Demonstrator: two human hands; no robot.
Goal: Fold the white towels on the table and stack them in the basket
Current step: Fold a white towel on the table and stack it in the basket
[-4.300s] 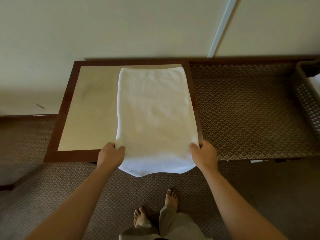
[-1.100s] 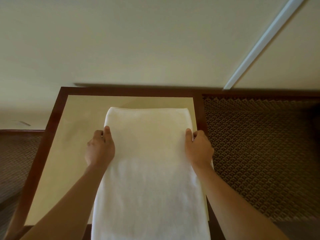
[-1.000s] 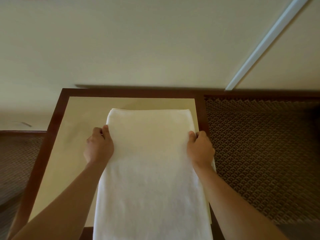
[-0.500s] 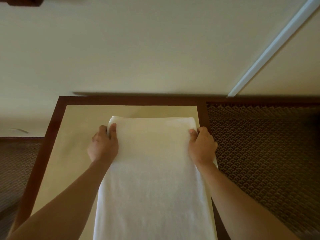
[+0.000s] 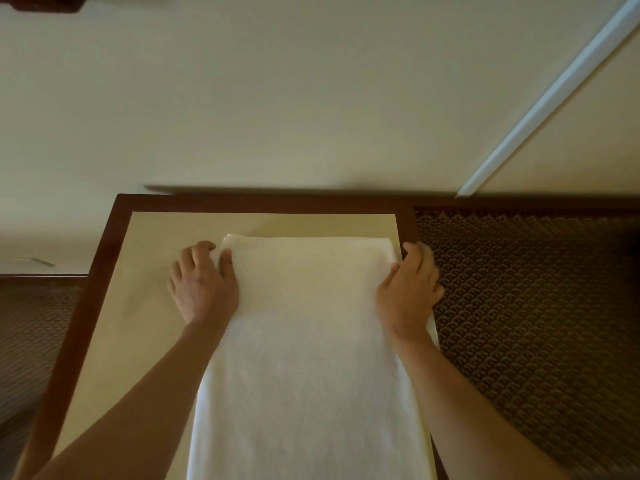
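Observation:
A white towel [image 5: 308, 348] lies lengthwise on the beige table [image 5: 152, 306], doubled over, its far folded end near the table's back edge. My left hand [image 5: 204, 285] is at the towel's far left corner, thumb on top and fingers curled beside the edge, pinching it. At the far right corner my right hand [image 5: 408, 292] holds the edge, thumb on the cloth and fingers wrapped down the side by the table's dark rim. The basket is out of view.
The table has a dark wooden frame [image 5: 104, 258] and stands against a pale wall [image 5: 277, 98]. Patterned brown carpet [image 5: 536, 306] lies to the right and left. A white trim strip [image 5: 554, 95] runs diagonally up the wall.
Both hands carried the towel's near edge from the table's front up to its far end, folding it in half. In the last second they slid forward to the far corners.

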